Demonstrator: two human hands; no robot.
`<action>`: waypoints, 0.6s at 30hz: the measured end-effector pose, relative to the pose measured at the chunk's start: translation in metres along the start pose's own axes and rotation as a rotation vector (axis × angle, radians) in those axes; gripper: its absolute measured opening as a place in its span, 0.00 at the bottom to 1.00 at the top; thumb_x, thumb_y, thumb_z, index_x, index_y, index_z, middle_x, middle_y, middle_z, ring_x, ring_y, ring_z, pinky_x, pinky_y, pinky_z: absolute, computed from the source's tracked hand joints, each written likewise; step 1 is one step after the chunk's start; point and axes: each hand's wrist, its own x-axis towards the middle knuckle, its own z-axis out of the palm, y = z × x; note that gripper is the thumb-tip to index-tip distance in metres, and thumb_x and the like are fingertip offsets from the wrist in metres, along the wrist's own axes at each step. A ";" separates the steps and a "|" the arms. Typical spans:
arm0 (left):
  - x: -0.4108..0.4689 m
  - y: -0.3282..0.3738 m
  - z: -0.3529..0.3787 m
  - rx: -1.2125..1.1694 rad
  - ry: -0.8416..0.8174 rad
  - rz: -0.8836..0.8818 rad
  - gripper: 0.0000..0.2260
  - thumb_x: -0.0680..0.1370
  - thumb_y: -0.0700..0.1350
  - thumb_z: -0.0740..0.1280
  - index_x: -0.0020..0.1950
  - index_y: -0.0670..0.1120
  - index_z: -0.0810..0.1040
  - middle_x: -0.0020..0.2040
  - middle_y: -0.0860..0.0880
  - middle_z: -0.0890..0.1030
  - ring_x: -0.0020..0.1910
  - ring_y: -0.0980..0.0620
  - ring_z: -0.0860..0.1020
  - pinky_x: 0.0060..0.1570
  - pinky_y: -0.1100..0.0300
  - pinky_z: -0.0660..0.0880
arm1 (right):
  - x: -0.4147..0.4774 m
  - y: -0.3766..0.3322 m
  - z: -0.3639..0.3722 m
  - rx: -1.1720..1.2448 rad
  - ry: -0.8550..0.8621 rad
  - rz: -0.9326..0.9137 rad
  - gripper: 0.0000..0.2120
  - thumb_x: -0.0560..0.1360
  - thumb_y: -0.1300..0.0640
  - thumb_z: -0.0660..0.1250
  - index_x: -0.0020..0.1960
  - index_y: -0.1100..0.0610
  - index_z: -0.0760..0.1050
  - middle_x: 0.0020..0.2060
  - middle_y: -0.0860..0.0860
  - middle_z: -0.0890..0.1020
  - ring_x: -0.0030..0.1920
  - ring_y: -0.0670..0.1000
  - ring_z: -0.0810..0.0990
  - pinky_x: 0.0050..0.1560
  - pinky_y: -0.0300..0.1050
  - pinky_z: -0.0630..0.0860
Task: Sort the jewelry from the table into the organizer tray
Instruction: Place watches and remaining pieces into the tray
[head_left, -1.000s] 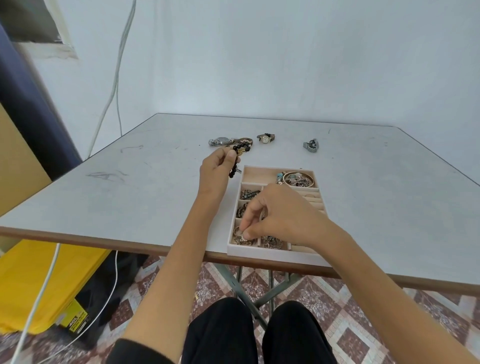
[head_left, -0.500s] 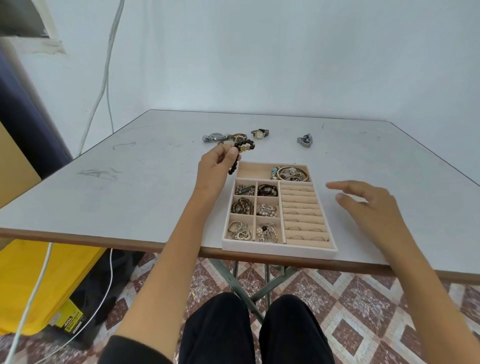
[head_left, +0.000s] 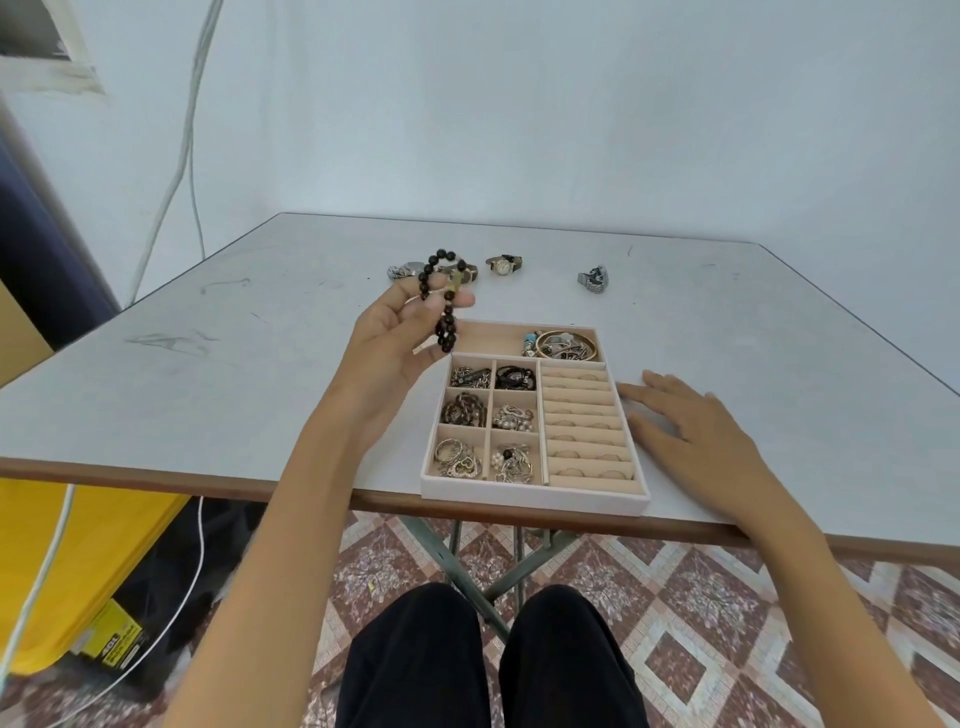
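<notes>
My left hand (head_left: 395, 338) is raised above the table left of the organizer tray (head_left: 535, 498) and pinches a dark beaded bracelet (head_left: 444, 301), whose beads hang down toward the tray's far left corner. My right hand (head_left: 691, 426) lies flat on the table with straight fingers, just right of the tray. The beige tray sits at the table's near edge; its small compartments hold jewelry, and ring rolls fill its right side. On the table behind lie a silver watch (head_left: 408, 270), a gold watch (head_left: 503, 265) and a small metal watch (head_left: 593, 279).
The grey table (head_left: 234, 374) has a brown near edge. A yellow bin (head_left: 78, 561) and white cables stand on the floor at the left. My knees in black trousers are under the table edge. A white wall rises behind.
My right hand left the tray's near compartments and moved right onto the table. My left hand lifted the beaded bracelet higher.
</notes>
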 end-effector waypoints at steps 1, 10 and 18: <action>-0.004 0.003 0.000 0.024 -0.023 -0.013 0.07 0.80 0.40 0.62 0.57 0.46 0.75 0.49 0.49 0.83 0.43 0.55 0.79 0.46 0.62 0.76 | 0.000 0.000 0.000 0.004 0.002 -0.002 0.21 0.80 0.39 0.51 0.71 0.40 0.65 0.75 0.45 0.61 0.76 0.44 0.54 0.75 0.51 0.45; -0.036 0.024 -0.002 0.377 -0.195 -0.062 0.16 0.75 0.43 0.65 0.63 0.46 0.77 0.49 0.46 0.84 0.51 0.49 0.82 0.50 0.61 0.77 | 0.000 0.001 0.000 0.000 0.021 -0.010 0.20 0.80 0.42 0.52 0.71 0.40 0.65 0.75 0.45 0.61 0.76 0.45 0.55 0.75 0.52 0.46; -0.045 0.035 0.010 0.480 -0.220 -0.041 0.09 0.76 0.39 0.66 0.54 0.42 0.81 0.46 0.48 0.85 0.48 0.50 0.83 0.46 0.64 0.79 | 0.000 0.001 0.001 -0.017 0.012 -0.006 0.21 0.80 0.41 0.51 0.72 0.40 0.64 0.75 0.45 0.60 0.76 0.45 0.54 0.76 0.52 0.45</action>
